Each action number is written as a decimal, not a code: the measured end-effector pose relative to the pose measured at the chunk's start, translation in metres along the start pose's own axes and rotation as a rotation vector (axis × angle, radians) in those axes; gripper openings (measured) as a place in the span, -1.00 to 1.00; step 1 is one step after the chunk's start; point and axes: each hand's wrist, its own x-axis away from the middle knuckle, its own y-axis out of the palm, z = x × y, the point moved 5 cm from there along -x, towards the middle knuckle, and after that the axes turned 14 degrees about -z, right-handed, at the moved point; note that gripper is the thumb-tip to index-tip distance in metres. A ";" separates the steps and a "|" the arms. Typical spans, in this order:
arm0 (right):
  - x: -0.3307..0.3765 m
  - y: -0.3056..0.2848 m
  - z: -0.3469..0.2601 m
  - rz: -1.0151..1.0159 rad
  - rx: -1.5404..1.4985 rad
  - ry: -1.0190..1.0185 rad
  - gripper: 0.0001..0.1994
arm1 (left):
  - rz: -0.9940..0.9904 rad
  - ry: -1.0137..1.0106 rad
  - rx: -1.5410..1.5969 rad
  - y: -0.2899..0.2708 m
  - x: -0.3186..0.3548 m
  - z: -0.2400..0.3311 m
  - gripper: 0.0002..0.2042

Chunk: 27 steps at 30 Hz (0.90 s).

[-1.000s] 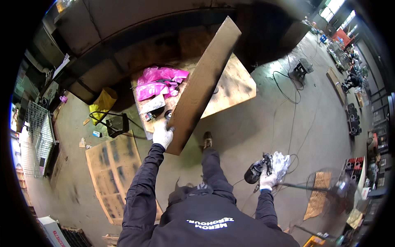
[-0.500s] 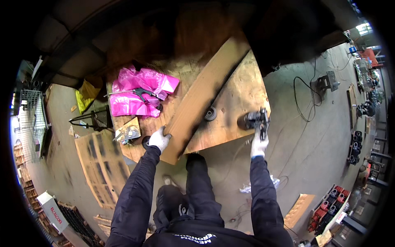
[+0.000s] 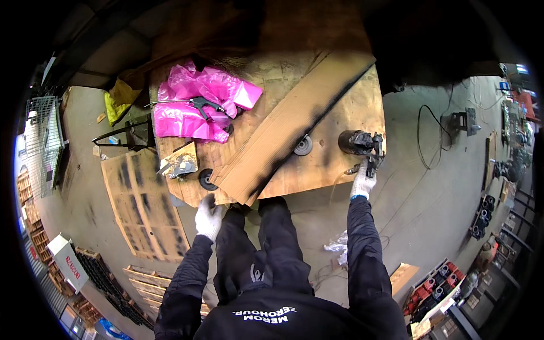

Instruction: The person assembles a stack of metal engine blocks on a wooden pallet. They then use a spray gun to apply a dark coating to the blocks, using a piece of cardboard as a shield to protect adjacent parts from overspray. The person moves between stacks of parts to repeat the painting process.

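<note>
A long brown cardboard strip (image 3: 294, 116) lies slantwise across the wooden table (image 3: 345, 110), its right edge stained black. My left hand (image 3: 208, 220), in a white glove with darkened fingertips, hangs just off the table's near edge, fingers apart and holding nothing. At the table's right corner my gloved right hand (image 3: 364, 184) is wrapped round the handle of a blackened spray gun (image 3: 375, 154) with a dark round cup (image 3: 354, 141). A grey wheel-like disc (image 3: 303, 145) sits against the strip's right edge. Another dark disc (image 3: 207, 179) lies near its lower left end.
Crumpled pink plastic (image 3: 184, 119) with a black air blow gun (image 3: 207, 106) covers the table's left side, near a paint-spattered piece (image 3: 182, 161). On the floor are a stained cardboard sheet (image 3: 144, 204), a yellow bag (image 3: 119, 102), a cable (image 3: 420, 136) and red parts (image 3: 422, 294).
My left hand has let go of the cardboard strip and drawn back toward me. My right hand still holds the spray gun at the table's corner. The view has shifted.
</note>
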 end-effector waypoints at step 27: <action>0.389 0.318 0.056 -1.069 0.277 0.318 -0.57 | 0.307 -0.096 0.262 -0.202 -0.124 -0.139 -0.39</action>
